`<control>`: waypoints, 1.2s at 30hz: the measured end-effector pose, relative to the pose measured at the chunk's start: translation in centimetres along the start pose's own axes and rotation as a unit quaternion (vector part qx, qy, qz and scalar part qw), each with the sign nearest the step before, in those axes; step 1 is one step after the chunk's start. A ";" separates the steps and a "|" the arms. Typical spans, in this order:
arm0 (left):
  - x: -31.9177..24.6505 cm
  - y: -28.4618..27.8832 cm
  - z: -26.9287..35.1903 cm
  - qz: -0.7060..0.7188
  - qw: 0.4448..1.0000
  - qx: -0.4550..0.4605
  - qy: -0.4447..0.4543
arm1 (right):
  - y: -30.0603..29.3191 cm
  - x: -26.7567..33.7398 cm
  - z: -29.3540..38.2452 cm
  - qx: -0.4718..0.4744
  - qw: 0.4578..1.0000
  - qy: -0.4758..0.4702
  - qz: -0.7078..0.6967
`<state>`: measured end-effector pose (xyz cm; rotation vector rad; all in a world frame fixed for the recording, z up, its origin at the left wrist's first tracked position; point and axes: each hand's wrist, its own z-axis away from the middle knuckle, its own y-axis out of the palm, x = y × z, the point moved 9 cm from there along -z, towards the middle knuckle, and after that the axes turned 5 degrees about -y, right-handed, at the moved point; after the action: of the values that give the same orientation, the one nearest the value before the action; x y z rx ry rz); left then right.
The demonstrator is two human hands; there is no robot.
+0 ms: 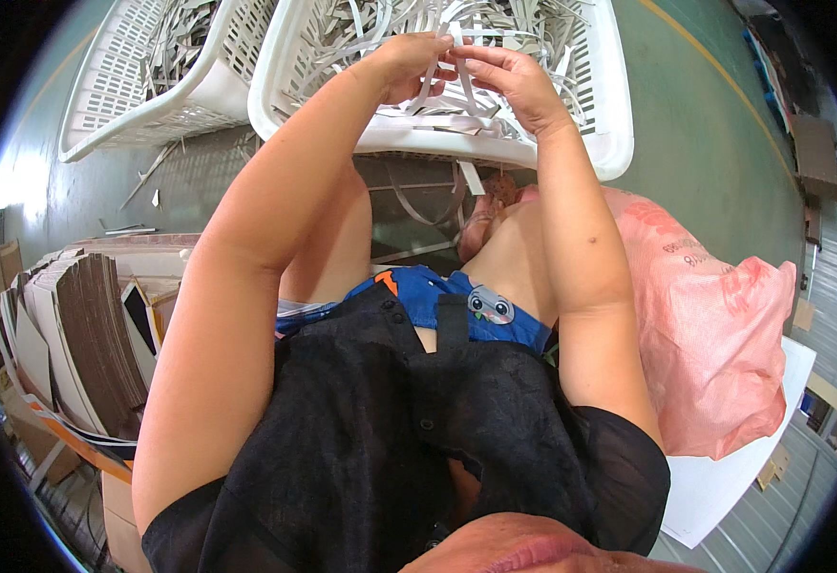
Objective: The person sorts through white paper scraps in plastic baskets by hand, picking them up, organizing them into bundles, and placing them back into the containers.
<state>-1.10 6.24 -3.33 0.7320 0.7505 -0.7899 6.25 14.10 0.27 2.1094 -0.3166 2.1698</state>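
Observation:
My left hand (417, 68) is over a white plastic basket (268, 79), its fingertips closed on a thin white strip (457, 32). Opposite it, my right hand (510, 82) has its fingers against the same strip, and the fingertips of both hands nearly meet. Lengths of strip hang down between the hands, apparently looped; the fingers partly hide how they cross. Under them the basket holds a tangled heap of narrow white and grey offcut strips (389, 122).
A second white basket (218, 100) of grey-white strips stands at the left. Stacked flat boards (96, 344) are by my left side. A pink woven sack (712, 358) lies against my right side, over a white sheet (719, 494). Loose scraps (150, 172) lie on the green floor.

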 end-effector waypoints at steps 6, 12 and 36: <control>-0.4 0.7 0.3 -0.004 0.999 0.041 0.014 | 0.8 1.0 0.1 0.001 0.999 -0.003 -0.049; -0.6 0.8 0.1 0.006 0.998 0.057 0.035 | 1.2 1.7 0.0 0.022 0.999 -0.045 0.006; -1.1 2.7 0.9 0.061 0.991 0.090 0.076 | -0.9 0.1 -0.9 -0.096 0.992 -0.056 -0.065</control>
<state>0.80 7.28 -1.21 1.0001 0.7695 -0.7007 5.53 15.20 0.39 2.0860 -0.3692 1.8729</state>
